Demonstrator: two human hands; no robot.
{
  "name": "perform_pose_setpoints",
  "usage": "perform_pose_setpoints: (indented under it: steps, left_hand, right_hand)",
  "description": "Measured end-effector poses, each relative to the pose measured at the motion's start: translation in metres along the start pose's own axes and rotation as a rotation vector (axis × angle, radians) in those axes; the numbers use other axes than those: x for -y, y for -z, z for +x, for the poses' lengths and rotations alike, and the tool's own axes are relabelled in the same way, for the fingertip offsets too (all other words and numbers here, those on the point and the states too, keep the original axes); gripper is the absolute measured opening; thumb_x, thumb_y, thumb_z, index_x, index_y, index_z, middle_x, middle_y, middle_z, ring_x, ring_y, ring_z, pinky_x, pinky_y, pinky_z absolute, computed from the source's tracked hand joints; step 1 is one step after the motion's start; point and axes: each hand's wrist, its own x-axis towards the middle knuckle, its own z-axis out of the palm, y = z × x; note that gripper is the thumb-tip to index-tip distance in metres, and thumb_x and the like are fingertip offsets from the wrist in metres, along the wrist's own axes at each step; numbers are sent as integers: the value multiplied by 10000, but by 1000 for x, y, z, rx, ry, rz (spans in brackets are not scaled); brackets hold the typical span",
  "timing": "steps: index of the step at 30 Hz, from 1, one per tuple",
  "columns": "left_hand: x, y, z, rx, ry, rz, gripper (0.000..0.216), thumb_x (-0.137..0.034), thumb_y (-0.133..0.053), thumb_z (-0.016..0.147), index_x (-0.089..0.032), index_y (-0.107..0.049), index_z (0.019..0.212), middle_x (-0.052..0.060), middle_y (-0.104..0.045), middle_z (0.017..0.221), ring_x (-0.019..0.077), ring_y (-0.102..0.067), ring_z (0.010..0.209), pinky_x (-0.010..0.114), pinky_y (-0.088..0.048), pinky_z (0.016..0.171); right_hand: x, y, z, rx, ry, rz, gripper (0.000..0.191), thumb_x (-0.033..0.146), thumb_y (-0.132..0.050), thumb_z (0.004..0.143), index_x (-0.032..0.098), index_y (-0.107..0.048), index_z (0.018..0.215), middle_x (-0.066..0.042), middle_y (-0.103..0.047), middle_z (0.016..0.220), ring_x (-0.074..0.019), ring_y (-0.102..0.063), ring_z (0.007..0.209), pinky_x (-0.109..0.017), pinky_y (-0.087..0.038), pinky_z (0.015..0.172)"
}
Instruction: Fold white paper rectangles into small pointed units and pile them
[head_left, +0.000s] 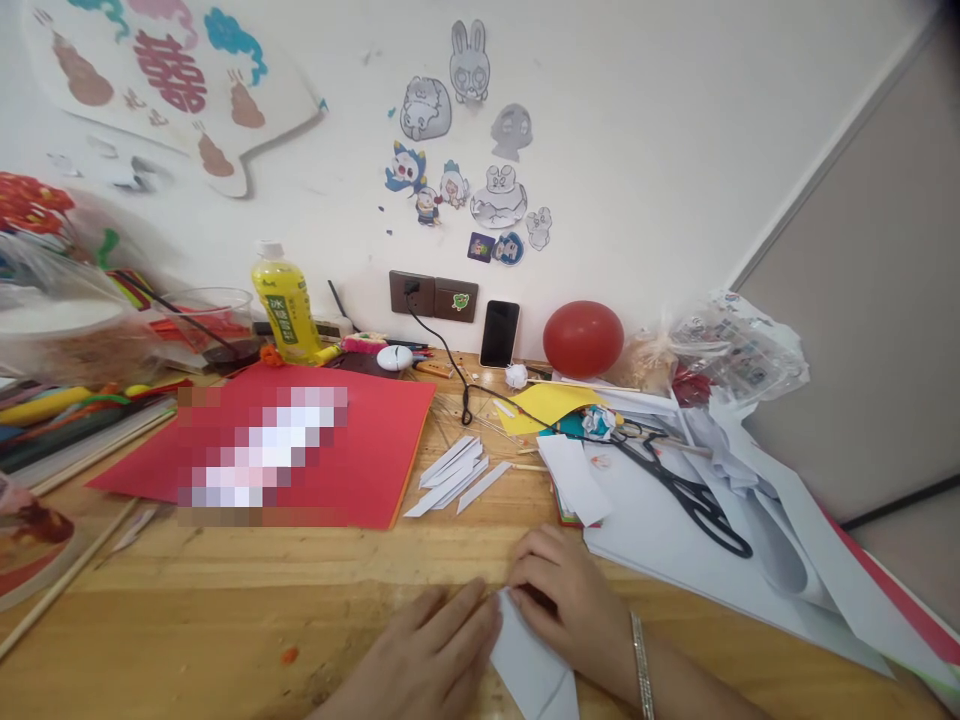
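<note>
A folded piece of white paper (531,660) lies at the front of the wooden table, its narrow end pointing away from me. My left hand (431,640) rests along the paper's left edge with fingers stretched out and flat. On the other side, my right hand (559,600) has its fingers curled and pinches the paper near its tip; a sparkling bracelet circles that wrist. Just beyond my hands lie several folded white paper strips (454,473). More white paper pieces (571,480) sit on a small stack to their right.
Red sheets (375,440) cover the left-centre, with a yellow-drink bottle (285,305) behind. Black-handled scissors (697,505) lie on large white sheets (645,560) at right. Along the wall are a phone (500,334), a red balloon (583,338) and a plugged-in cable (442,345).
</note>
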Motion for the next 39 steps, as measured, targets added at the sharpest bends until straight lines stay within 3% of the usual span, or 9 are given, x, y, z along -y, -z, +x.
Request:
perform_pose_setpoints:
  steps: [3,9,16,20,25,29,35,39]
  left_hand:
    - [1,-4,-1,18,-6,-13,589,-257,-566,827,-51,-452,1367,159,-482,1421,331,-392,1319,437,-405,1022]
    - [-7,24,-4,-15,82,61,510,-135,-504,852,-97,-477,1360,83,-525,1400,261,-411,1310,389,-335,1077]
    - [-7,36,-6,-92,25,119,415,-169,-507,895,-72,-528,1298,121,-600,1298,261,-498,1217,380,-368,1036]
    - [-5,27,-8,-110,24,113,411,-182,-497,914,-96,-522,1315,108,-591,1312,245,-490,1234,369,-349,1051]
    - [-2,0,-10,-191,2,189,480,-261,-535,899,-89,-500,1346,148,-528,1381,287,-397,1327,396,-359,1045]
    - [-3,-17,-12,-155,33,166,504,-331,-503,912,-112,-486,1365,144,-491,1417,304,-351,1358,447,-335,1067]
    - [-4,-21,-14,-76,27,130,596,-304,-515,882,-74,-393,1419,168,-474,1426,315,-375,1340,484,-337,1070]
    - [-4,-15,-14,-35,68,93,589,-260,-535,887,-113,-377,1436,146,-439,1458,304,-358,1357,468,-334,1084]
  right_hand:
    - [0,-1,0,17,-27,-14,148,44,-548,814,188,-563,783,-24,-602,822,-177,-543,788,-290,-402,691]
    - [2,-1,0,26,6,-84,160,50,-527,834,192,-539,761,-23,-601,797,-181,-522,760,-294,-389,680]
    - [3,-1,0,3,38,-104,183,47,-491,863,190,-533,758,-22,-608,786,-176,-512,751,-292,-378,673]
    - [4,-1,1,3,39,-101,189,31,-487,854,188,-527,757,-22,-614,788,-175,-516,747,-290,-370,667]
    - [4,-2,0,-3,28,-90,177,35,-485,852,183,-531,768,-32,-613,794,-180,-515,752,-294,-379,673]
    - [3,-2,-1,7,29,-100,178,43,-491,862,182,-533,759,-32,-612,793,-178,-510,754,-293,-384,675]
    - [4,-2,0,-2,47,-122,198,63,-472,898,181,-544,755,-30,-612,780,-175,-507,745,-294,-387,668]
    - [4,-1,-1,-8,90,-170,230,113,-447,956,177,-564,768,-35,-613,772,-174,-506,733,-294,-393,656]
